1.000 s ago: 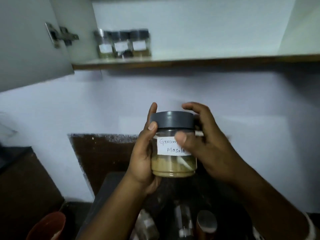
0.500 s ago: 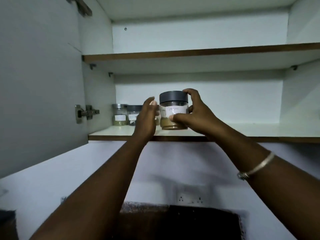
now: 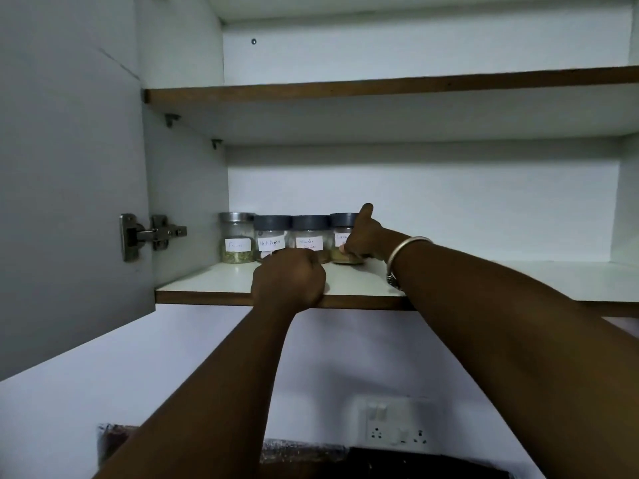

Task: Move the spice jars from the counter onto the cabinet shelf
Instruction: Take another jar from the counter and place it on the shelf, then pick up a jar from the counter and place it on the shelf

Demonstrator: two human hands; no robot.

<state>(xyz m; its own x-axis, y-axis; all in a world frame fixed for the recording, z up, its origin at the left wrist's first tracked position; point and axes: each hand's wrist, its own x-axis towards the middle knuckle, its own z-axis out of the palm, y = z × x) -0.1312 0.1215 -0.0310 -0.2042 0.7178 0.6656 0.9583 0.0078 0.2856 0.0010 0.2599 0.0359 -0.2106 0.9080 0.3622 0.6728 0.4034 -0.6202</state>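
Four spice jars stand side by side at the back left of the lower cabinet shelf. I see the right hand gripping the rightmost jar (thumb low on its front, forefinger up past the grey lid), which stands upright on the shelf. The left hand is curled into a fist at the shelf's front edge.

Both arms reach up and forward from the bottom of the view. The left hand is a curled fist, its back toward the camera, resting at the front edge of the shelf. The right hand, farther in, grips the spice jar, with one digit pointing up beside the lid.
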